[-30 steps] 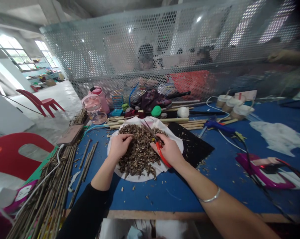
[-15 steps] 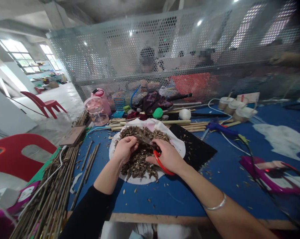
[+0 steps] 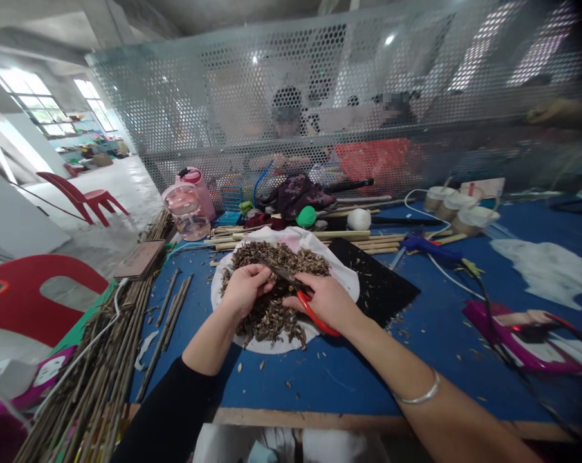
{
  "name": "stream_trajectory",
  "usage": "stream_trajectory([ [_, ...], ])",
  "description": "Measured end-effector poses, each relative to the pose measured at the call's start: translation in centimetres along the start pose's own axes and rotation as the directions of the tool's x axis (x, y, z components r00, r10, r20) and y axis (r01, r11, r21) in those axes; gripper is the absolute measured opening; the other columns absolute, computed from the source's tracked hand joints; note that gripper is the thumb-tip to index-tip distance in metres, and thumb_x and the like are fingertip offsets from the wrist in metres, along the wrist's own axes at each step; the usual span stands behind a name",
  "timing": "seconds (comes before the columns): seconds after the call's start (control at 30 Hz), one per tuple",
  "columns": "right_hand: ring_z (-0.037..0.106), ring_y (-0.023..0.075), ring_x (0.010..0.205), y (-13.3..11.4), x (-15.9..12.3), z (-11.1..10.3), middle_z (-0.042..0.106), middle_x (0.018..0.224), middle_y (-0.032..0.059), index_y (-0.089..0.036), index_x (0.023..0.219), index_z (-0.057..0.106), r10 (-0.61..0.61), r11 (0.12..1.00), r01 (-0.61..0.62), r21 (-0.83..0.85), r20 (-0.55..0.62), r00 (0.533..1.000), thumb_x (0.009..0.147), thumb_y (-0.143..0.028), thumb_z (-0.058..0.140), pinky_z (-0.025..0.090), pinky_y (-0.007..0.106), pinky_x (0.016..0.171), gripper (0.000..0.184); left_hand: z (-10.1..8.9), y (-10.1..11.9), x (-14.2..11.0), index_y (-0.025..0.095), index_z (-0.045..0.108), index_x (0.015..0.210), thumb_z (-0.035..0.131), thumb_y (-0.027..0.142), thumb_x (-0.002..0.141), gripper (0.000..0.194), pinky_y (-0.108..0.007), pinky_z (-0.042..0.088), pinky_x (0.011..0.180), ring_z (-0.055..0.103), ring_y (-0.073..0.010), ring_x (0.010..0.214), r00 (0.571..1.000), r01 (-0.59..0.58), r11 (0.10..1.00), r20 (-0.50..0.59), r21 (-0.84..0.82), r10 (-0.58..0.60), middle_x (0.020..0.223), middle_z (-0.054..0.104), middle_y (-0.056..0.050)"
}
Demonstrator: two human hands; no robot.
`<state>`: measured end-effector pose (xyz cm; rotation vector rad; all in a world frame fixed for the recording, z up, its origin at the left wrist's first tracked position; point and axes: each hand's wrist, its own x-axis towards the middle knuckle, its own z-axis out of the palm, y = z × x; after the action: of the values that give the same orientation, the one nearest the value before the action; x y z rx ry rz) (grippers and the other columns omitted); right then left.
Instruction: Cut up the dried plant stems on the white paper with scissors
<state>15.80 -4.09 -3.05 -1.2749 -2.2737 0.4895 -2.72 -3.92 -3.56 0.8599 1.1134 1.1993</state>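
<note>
Above brown, dried plant scraps (image 3: pixel 266 326) heaped on a white cloth (image 3: pixel 346 273) on the blue desk (image 3: pixel 329 389), the right hand (image 3: pixel 330 301) grips red-handled metal scissors (image 3: pixel 314 312), blade tips indistinct; the left hand (image 3: pixel 243 290) is pinched closed, any contents indiscernible.

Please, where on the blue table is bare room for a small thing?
Between the black sheet and purple device, and in front of the brown heap between the forearms; both have scattered bits. Behind the heap, sticks and balls crowd it.

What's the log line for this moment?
left hand: pinched, contents unclear | right hand: holding red-handled scissors | below: brown dried pieces on white sheet
</note>
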Motion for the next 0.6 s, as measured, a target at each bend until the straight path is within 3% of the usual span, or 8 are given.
stream_trajectory([
  [0.1, 0.057, 0.0164, 0.057, 0.3, 0.1, 0.2, 0.066, 0.065, 0.0011, -0.024, 0.087, 0.064, 0.015, 0.999, -0.017, 0.036, 0.037, 0.999, 0.074, -0.052, 0.056, 0.037, 0.024, 0.052, 0.031, -0.1, 0.0, 0.1, 0.013, 0.059, 0.065, 0.070, 0.036, 0.062, 0.026, -0.019, 0.044, 0.056, 0.048, -0.0053, 0.052, 0.999, -0.015, 0.989, -0.034, 0.150, 0.020, 0.061, 0.054, 0.002],
  [0.17, 0.057, 0.0158, 0.056, 0.6, 0.2, 0.1, 0.065, 0.064, 0.0006, -0.024, 0.086, 0.064, 0.022, 0.998, -0.025, 0.062, 0.054, 0.998, 0.074, -0.054, 0.055, 0.037, 0.023, 0.052, 0.033, -0.3, 0.3, 0.0, 0.014, 0.064, 0.073, 0.064, 0.036, 0.068, 0.023, -0.023, 0.044, 0.057, 0.049, -0.0080, 0.052, 0.991, -0.065, 0.926, -0.081, 0.373, 0.102, 0.064, 0.058, -0.001],
  [0.23, 0.056, 0.0157, 0.056, 0.8, 0.3, -0.1, 0.065, 0.064, 0.0006, -0.024, 0.085, 0.064, 0.046, 0.998, -0.049, 0.050, 0.067, 0.997, 0.073, -0.057, 0.055, 0.036, 0.023, 0.052, 0.036, -0.8, 0.9, -0.3, 0.015, 0.066, 0.090, 0.060, 0.035, 0.071, 0.028, -0.027, 0.045, 0.062, 0.052, -0.0120, 0.058, 0.957, -0.146, 0.752, -0.102, 0.643, 0.272, 0.073, 0.062, -0.004],
  [0.3, 0.056, 0.0158, 0.057, 0.9, 0.4, -0.5, 0.065, 0.065, 0.0009, -0.023, 0.087, 0.063, 0.080, 0.997, -0.081, 0.008, 0.079, 0.994, 0.072, -0.059, 0.056, 0.035, 0.023, 0.052, 0.040, -1.4, 1.6, -0.8, 0.018, 0.064, 0.105, 0.060, 0.038, 0.072, 0.039, -0.031, 0.045, 0.073, 0.056, -0.0171, 0.072, 0.915, -0.201, 0.500, -0.021, 0.843, 0.403, 0.087, 0.063, -0.007],
  [0.37, 0.056, 0.0160, 0.059, 0.9, 0.4, -1.0, 0.065, 0.068, 0.0010, -0.024, 0.093, 0.061, 0.110, 0.994, -0.106, -0.039, 0.088, 0.990, 0.070, -0.061, 0.056, 0.033, 0.023, 0.052, 0.044, -2.0, 2.1, -1.4, 0.020, 0.061, 0.111, 0.063, 0.046, 0.068, 0.051, -0.035, 0.043, 0.081, 0.056, -0.0225, 0.088, 0.927, -0.227, 0.288, 0.115, 0.930, 0.358, 0.097, 0.060, -0.009],
  [0.43, 0.057, 0.0165, 0.062, 0.8, 0.4, -1.3, 0.066, 0.074, 0.0015, -0.024, 0.099, 0.058, 0.124, 0.990, -0.118, -0.072, 0.083, 0.989, 0.070, -0.062, 0.056, 0.033, 0.023, 0.053, 0.048, -2.5, 2.2, -1.6, 0.020, 0.057, 0.118, 0.070, 0.050, 0.057, 0.070, -0.037, 0.042, 0.085, 0.054, -0.0275, 0.098, 0.953, -0.239, 0.161, 0.200, 0.958, 0.225, 0.105, 0.057, -0.011],
  [0.5, 0.058, 0.0169, 0.066, 0.7, 0.3, -1.4, 0.066, 0.079, 0.0023, -0.024, 0.103, 0.056, 0.125, 0.989, -0.118, -0.088, 0.075, 0.989, 0.071, -0.062, 0.055, 0.033, 0.024, 0.055, 0.049, -2.8, 1.9, -1.5, 0.019, 0.054, 0.122, 0.075, 0.046, 0.050, 0.080, -0.038, 0.042, 0.086, 0.053, -0.0297, 0.101, 0.961, -0.244, 0.100, 0.227, 0.965, 0.156, 0.109, 0.056, -0.013],
  [0.6, 0.058, 0.0177, 0.070, 0.6, 0.2, -1.3, 0.065, 0.083, 0.0033, -0.023, 0.104, 0.055, 0.110, 0.990, -0.102, -0.100, 0.072, 0.991, 0.072, -0.060, 0.054, 0.033, 0.024, 0.057, 0.048, -3.1, 1.5, -0.6, 0.017, 0.062, 0.112, 0.071, 0.036, 0.059, 0.057, -0.035, 0.042, 0.086, 0.056, -0.0275, 0.098, 0.962, -0.228, 0.139, 0.202, 0.964, 0.182, 0.107, 0.062, -0.013],
])
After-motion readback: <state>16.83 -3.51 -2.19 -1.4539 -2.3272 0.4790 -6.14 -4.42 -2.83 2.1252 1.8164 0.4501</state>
